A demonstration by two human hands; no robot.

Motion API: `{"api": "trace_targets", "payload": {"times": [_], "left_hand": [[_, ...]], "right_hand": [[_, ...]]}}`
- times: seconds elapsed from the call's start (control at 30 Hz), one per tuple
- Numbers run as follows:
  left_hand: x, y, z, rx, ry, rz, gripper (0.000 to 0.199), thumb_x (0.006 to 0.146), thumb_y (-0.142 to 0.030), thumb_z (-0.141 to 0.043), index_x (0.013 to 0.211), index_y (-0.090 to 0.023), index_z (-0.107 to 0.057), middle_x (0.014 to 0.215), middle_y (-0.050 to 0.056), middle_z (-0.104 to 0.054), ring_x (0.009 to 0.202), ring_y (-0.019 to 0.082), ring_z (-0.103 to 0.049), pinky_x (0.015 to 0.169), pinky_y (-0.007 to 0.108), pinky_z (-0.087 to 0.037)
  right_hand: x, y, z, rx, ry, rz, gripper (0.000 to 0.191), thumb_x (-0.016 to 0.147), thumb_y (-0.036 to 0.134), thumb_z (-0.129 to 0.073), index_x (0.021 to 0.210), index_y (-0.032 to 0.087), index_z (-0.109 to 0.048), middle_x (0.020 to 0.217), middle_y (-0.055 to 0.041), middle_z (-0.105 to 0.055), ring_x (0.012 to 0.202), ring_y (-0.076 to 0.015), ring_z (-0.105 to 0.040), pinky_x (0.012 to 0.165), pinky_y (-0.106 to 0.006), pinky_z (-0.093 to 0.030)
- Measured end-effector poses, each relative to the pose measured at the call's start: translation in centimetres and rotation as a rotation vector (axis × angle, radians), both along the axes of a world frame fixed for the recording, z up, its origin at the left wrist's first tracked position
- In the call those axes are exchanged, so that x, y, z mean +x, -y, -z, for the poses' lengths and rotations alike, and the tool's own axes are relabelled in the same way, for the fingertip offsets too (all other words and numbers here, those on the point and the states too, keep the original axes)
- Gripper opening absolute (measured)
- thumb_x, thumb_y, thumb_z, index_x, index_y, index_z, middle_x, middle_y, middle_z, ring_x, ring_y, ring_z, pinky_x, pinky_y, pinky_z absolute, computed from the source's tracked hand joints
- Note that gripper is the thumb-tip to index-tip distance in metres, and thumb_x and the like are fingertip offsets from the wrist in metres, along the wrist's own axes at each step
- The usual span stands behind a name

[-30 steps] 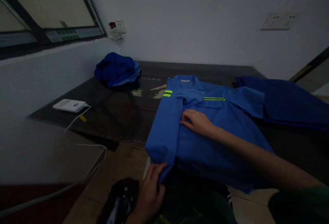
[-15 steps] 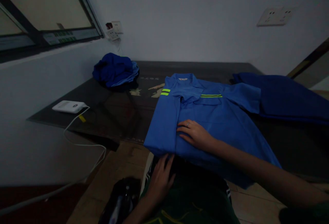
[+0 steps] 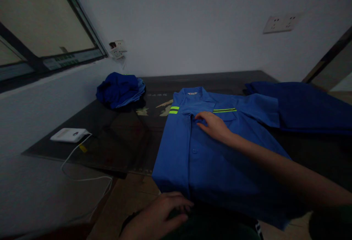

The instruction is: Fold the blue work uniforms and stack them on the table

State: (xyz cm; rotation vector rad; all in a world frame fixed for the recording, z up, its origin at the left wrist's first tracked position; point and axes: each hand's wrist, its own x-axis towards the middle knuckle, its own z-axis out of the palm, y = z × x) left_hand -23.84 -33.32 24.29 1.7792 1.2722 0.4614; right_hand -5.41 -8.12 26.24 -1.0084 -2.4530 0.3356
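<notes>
A blue work shirt (image 3: pixel 233 159) with yellow-green stripes lies front up on a dark table, its collar toward the wall. Its left side is folded inward in a long strip (image 3: pixel 173 152); the sleeve on the right is spread out. My right hand (image 3: pixel 216 127) is at the chest, fingertips by the upper end of the folded strip, thumb and fingers slightly bent and apart. Down at the near hem, my left hand (image 3: pixel 162 212) has its fingers loosely curved with a gap to the thumb. Whether it touches the cloth I cannot tell.
Crumpled blue clothing (image 3: pixel 119 90) sits at the table's back left. Darker blue folded cloth (image 3: pixel 308 106) lies at the right, against the shirt's sleeve. A white device (image 3: pixel 68 135) with a cable (image 3: pixel 79 178) rests near the table's left edge (image 3: pixel 82 162). Wall sockets (image 3: pixel 279 23) are behind.
My right hand has slid up the shirt, from mid-front to the chest by the folded strip's top. My left hand is still near the hem. The view has shifted.
</notes>
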Motion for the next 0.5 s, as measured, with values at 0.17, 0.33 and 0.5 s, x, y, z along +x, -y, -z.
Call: {"api": "trace_targets", "payload": {"times": [0.17, 0.33, 0.5], "left_hand": [[-1.8, -11.9, -6.7, 0.228, 0.26, -0.136, 0.027, 0.092, -0.029, -0.048, 0.106, -0.017, -0.068, 0.091, 0.006, -0.07, 0.087, 0.019, -0.065, 0.084, 0.033, -0.051], [-3.2, -28.8, -3.1, 0.58, -0.114, -0.413, 0.031, 0.087, -0.011, -0.044, 0.112, -0.008, -0.063, 0.117, 0.013, -0.065, 0.112, 0.022, -0.058, 0.1, 0.035, -0.043], [-4.3, -37.5, 0.9, 0.62, -0.436, -0.361, 0.039, 0.091, -0.011, -0.039, 0.124, 0.003, -0.052, 0.134, 0.026, -0.052, 0.13, 0.028, -0.044, 0.11, 0.044, -0.029]], "right_hand": [[-2.4, -3.1, 1.0, 0.034, 0.165, 0.209, 0.036, 0.081, 0.029, -0.067, 0.111, 0.015, -0.054, 0.113, -0.0105, -0.06, 0.107, -0.0252, -0.054, 0.083, -0.034, -0.046], [-4.1, -3.0, 1.8, 0.099, 0.296, 0.309, 0.033, 0.087, 0.032, -0.057, 0.114, 0.014, -0.052, 0.116, -0.0148, -0.059, 0.11, -0.0277, -0.053, 0.085, -0.037, -0.044], [-4.0, -3.2, 0.9, 0.126, 0.362, 0.277, 0.025, 0.09, 0.019, -0.048, 0.113, 0.015, -0.057, 0.109, -0.0137, -0.065, 0.101, -0.0265, -0.06, 0.083, -0.037, -0.043]]}}
